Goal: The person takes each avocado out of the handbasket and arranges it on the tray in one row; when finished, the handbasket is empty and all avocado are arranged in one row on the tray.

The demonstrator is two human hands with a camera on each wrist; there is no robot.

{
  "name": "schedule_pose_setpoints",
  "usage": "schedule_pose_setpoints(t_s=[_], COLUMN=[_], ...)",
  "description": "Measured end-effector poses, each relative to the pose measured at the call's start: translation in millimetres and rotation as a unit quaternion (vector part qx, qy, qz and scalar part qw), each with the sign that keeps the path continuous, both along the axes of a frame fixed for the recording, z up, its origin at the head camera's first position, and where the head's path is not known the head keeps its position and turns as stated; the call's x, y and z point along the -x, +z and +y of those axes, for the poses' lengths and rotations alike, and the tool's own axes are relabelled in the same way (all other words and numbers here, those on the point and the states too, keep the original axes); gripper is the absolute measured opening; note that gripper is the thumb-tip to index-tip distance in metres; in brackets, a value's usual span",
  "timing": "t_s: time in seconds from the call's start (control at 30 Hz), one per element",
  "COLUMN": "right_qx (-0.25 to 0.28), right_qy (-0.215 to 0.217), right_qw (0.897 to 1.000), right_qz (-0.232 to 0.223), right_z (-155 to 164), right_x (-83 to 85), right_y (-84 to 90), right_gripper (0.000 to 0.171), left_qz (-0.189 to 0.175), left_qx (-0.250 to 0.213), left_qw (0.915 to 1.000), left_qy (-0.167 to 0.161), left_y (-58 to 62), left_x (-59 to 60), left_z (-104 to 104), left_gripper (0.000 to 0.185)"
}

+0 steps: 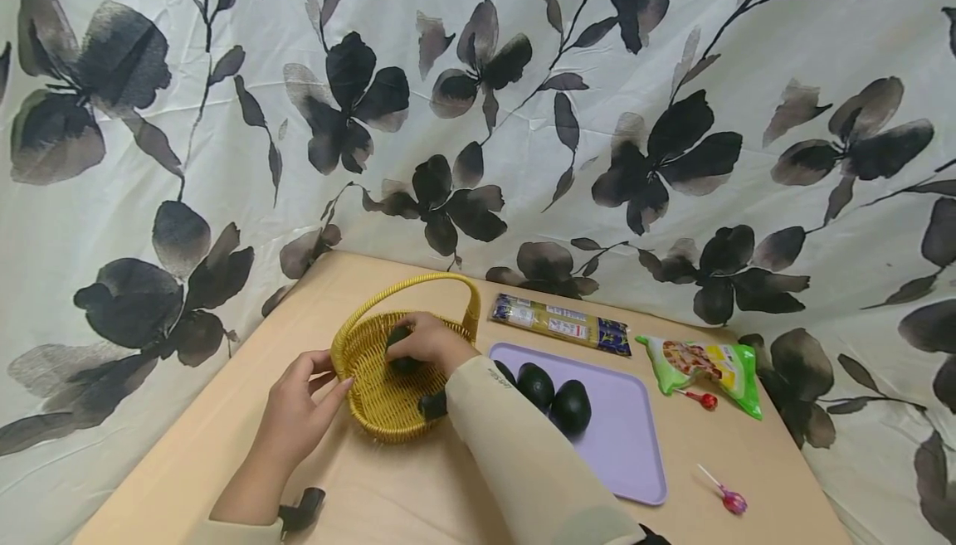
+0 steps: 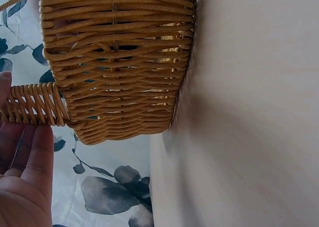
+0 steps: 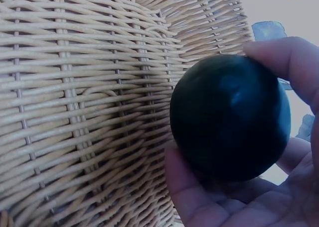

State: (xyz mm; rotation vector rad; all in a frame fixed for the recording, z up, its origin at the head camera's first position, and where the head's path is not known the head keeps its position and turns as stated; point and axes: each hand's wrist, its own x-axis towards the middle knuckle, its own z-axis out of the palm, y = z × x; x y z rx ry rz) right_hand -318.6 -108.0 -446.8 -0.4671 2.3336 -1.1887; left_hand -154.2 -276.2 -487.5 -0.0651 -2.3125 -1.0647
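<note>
A yellow wicker basket point(image 1: 377, 408) with a hoop handle stands on the tan table. My right hand point(image 1: 427, 343) reaches into it and grips a dark green avocado point(image 1: 398, 350). In the right wrist view the avocado point(image 3: 229, 117) sits between thumb and fingers point(image 3: 284, 62), just above the woven basket floor point(image 3: 89, 112). My left hand point(image 1: 299, 412) rests with straight fingers against the basket's left outer wall. The left wrist view shows those fingers point(image 2: 35, 157) beside the basket wall point(image 2: 119, 62) and its rim band.
A lilac tray point(image 1: 623, 445) right of the basket holds more avocados point(image 1: 571, 406). Behind it lie a pasta packet point(image 1: 560, 323) and a green snack bag point(image 1: 709, 367). Two lollipops point(image 1: 728, 497) lie near the right edge. A floral cloth hangs behind the table.
</note>
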Motion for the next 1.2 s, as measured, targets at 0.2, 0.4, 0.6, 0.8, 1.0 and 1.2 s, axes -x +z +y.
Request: schedule_pose_setpoints(t_s=[0.2, 0.4, 0.6, 0.8, 1.0, 1.2], right_qx=[0.009, 0.031, 0.055, 0.064, 0.083, 0.092], right_qy=[0.003, 0.004, 0.026, 0.045, 0.048, 0.047], right_qw=[1.000, 1.000, 0.998, 0.996, 0.994, 0.994], right_qz=[0.003, 0.004, 0.013, 0.041, 0.049, 0.046], right_z=[8, 19, 28, 36, 47, 65], right_x=[0.0, 3.2, 6.5, 4.3, -3.0, -6.9], right_y=[4.3, 10.3, 15.2, 24.1, 34.2, 37.2], right_gripper=[0.051, 0.047, 0.058, 0.062, 0.060, 0.058], left_qz=[-0.001, -0.008, -0.006, -0.002, -0.010, -0.019], left_qx=[0.004, -0.002, -0.004, -0.004, -0.009, -0.013], left_qw=[1.0000, 1.0000, 1.0000, 1.0000, 0.9999, 0.9997], left_qy=[0.003, 0.003, 0.002, 0.003, 0.006, 0.004], left_y=[1.9, 0.7, -1.8, -0.7, 2.0, 0.9], left_x=[-0.5, 1.6, 2.9, 3.8, 3.0, 1.7], left_z=[1, 1, -1, -3, -1, 2], left_gripper=[0.040, 0.040, 0.039, 0.039, 0.038, 0.037])
